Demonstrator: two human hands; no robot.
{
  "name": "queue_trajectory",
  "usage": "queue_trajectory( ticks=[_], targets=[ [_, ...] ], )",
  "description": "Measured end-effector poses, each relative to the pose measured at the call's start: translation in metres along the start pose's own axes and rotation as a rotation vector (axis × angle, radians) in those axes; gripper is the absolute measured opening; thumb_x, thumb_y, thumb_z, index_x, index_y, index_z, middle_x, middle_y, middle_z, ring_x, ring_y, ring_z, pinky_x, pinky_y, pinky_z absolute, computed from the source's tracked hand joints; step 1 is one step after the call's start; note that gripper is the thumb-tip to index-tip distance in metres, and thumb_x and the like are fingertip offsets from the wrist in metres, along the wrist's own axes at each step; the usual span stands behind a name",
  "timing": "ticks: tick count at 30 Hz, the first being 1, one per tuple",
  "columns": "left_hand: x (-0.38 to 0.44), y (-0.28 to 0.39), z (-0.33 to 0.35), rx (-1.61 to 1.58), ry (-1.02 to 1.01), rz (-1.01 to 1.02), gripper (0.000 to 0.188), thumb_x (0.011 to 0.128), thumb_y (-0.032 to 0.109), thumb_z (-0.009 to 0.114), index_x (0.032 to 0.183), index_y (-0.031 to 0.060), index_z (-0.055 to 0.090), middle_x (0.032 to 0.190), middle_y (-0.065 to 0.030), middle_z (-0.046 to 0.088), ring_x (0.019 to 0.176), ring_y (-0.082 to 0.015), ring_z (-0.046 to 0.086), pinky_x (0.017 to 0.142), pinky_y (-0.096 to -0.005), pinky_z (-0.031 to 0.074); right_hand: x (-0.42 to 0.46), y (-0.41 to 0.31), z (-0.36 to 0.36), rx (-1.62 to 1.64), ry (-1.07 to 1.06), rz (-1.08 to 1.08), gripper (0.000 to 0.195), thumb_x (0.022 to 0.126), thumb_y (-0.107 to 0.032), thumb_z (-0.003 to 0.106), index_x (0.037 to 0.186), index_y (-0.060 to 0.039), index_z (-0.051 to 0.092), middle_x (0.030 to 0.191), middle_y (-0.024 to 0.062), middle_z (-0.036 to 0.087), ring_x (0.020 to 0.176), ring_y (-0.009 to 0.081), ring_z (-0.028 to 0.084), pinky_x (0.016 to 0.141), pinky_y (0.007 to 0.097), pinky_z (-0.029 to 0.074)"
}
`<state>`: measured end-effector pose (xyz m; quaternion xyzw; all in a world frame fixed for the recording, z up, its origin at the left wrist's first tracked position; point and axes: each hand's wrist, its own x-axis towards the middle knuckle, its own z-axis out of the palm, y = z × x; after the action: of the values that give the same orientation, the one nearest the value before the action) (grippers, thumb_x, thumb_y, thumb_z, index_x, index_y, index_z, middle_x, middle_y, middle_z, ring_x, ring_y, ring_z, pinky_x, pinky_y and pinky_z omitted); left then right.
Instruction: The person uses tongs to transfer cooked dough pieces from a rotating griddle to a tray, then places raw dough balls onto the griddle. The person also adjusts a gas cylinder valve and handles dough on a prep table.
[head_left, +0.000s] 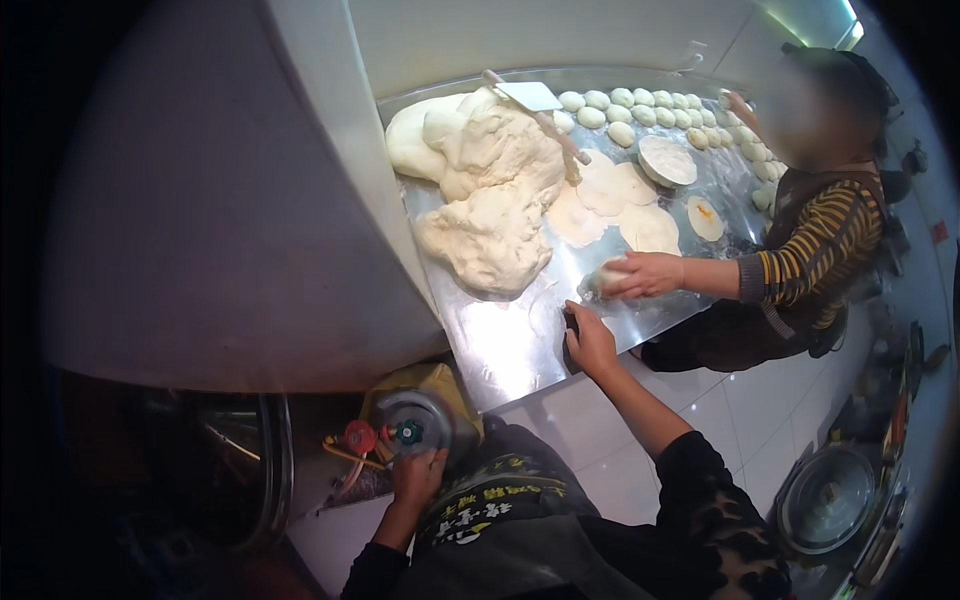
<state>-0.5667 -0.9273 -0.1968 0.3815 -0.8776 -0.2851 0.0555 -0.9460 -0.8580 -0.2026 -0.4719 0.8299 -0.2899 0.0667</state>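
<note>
My right hand (592, 341) is over the near part of a stainless steel table (506, 352), thumb and forefinger apart, with a dark shadow beneath. Nothing can be made out in it. Low on the left, my left hand (420, 476) is curled beside a gas cylinder (435, 401) with a green valve knob and a red regulator (360, 436). Whether those fingers grip anything is hidden. Beyond my right hand, a large mound of dough (495, 202) covers the table's left part. Flat dough rounds (651, 227) overlap near the middle.
A co-worker at the right presses one hand (649, 275) on a dough piece (611, 276) and reaches toward rows of dough balls (643, 114). A rolling pin (559, 135), white scraper (529, 96) and flour bowl (667, 161) lie near. A lidded pot (825, 499) is lower right.
</note>
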Motion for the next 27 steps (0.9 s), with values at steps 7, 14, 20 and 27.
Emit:
queue_trajectory(
  ticks=[7,14,20,27],
  targets=[
    [0.002,0.000,0.007,-0.059,-0.071,-0.035,0.033,0.087,0.032,0.056,0.068,0.0049,0.057,0.068,-0.0186,0.059,0.066,-0.0388,0.059,0.058,-0.0488,0.044,0.028,-0.009,-0.041,-0.038,0.177,-0.155,0.048,0.072,-0.005,0.063,0.118,-0.0112,0.054,0.114,0.0135,0.057,0.104,0.0321,0.055,0.080,0.0397,0.049],
    [0.024,0.018,0.004,-0.045,-0.054,0.051,0.035,0.086,0.032,0.057,0.064,0.0049,0.056,0.064,-0.0178,0.058,0.063,-0.0372,0.058,0.055,-0.0481,0.043,0.070,0.015,-0.036,-0.209,-0.098,0.270,0.058,0.062,-0.016,0.075,0.115,-0.0113,0.054,0.126,0.0126,0.046,0.116,0.0351,0.043,0.086,0.0450,0.046],
    [0.053,0.040,0.002,-0.087,-0.048,0.170,0.031,0.085,0.031,0.059,0.066,0.0061,0.056,0.065,-0.0152,0.059,0.064,-0.0351,0.059,0.056,-0.0455,0.044,0.038,-0.011,0.000,-0.085,-0.181,0.006,0.037,0.065,-0.007,0.066,0.101,-0.0125,0.057,0.105,0.0102,0.053,0.101,0.0337,0.050,0.084,0.0405,0.046],
    [0.124,0.091,0.004,-0.187,0.018,0.157,0.063,0.069,0.027,0.075,0.123,0.0088,0.047,0.126,-0.0190,0.047,0.119,-0.0375,0.042,0.098,-0.0454,0.036,0.004,-0.064,-0.003,0.288,-0.337,-0.076,0.042,0.071,-0.015,0.066,0.111,-0.0079,0.055,0.109,0.0134,0.053,0.104,0.0317,0.052,0.086,0.0369,0.045]
  ],
)
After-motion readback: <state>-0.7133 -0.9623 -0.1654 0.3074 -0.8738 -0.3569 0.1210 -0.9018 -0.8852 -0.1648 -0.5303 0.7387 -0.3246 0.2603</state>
